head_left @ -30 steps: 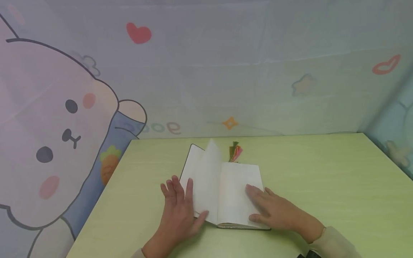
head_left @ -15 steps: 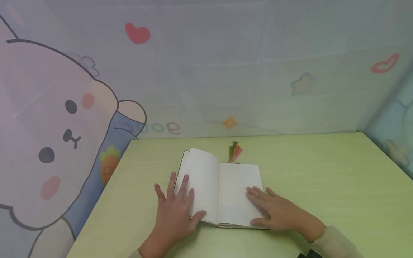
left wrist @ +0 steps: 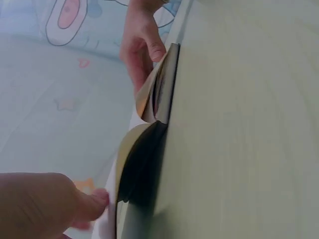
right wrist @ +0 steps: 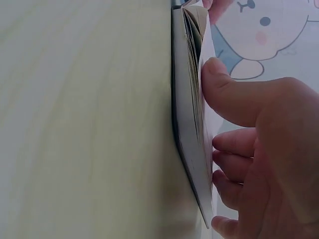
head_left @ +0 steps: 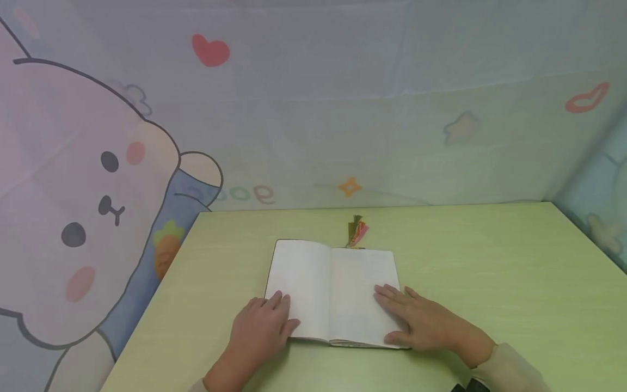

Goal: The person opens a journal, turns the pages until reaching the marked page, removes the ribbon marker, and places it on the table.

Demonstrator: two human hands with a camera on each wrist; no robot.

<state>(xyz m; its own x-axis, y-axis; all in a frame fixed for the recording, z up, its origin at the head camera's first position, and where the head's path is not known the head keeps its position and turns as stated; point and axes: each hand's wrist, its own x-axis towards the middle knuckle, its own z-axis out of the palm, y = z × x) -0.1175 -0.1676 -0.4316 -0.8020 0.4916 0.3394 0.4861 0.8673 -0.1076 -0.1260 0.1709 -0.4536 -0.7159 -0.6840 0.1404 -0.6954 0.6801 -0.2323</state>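
Observation:
An open notebook with blank white pages and a dark cover edge lies on the table in the head view. My left hand rests on the lower left part of the left page, its thumb on the paper. Spread over the outer right page, my right hand touches the paper with fingertips and thumb. In the left wrist view the left side of the notebook arches above the table, with my left thumb on it. My right thumb presses the page in the right wrist view.
Green, red and pink tassels stick out past the notebook's top edge. The pale green table reaches back to a curtain printed with a cartoon animal and hearts. Another curtain panel borders the right side.
A raised leaf has come down onto the left side, and the left half of the notebook lies flatter. My left hand's spread fingers have drawn in and lower. My right hand stays nearly still.

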